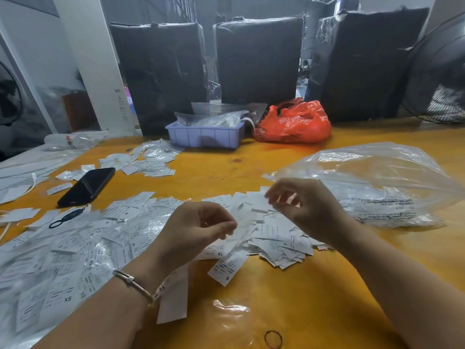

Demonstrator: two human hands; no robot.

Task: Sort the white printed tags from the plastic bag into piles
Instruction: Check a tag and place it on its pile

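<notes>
White printed tags (279,238) lie heaped on the yellow table (314,298) under and between my hands. More tags (65,250), some in clear sleeves, spread over the left side. The large clear plastic bag (377,187) lies crumpled to the right with a few tags inside. My left hand (196,230) hovers over the heap with curled fingers, thumb against fingertips, and seems to pinch a blurred white tag (235,239). My right hand (304,210) is raised just left of the bag, fingers loosely curled and apart, holding nothing. A tag marked S (224,269) lies in front.
A black phone (86,186) lies at the left, with a black ring strap (68,217) near it. A lilac tray (205,137) of bagged items and a red plastic bag (294,122) stand at the back before black wrapped bundles (259,59). A fan (440,71) is at the right. A rubber band (273,339) lies near the front edge.
</notes>
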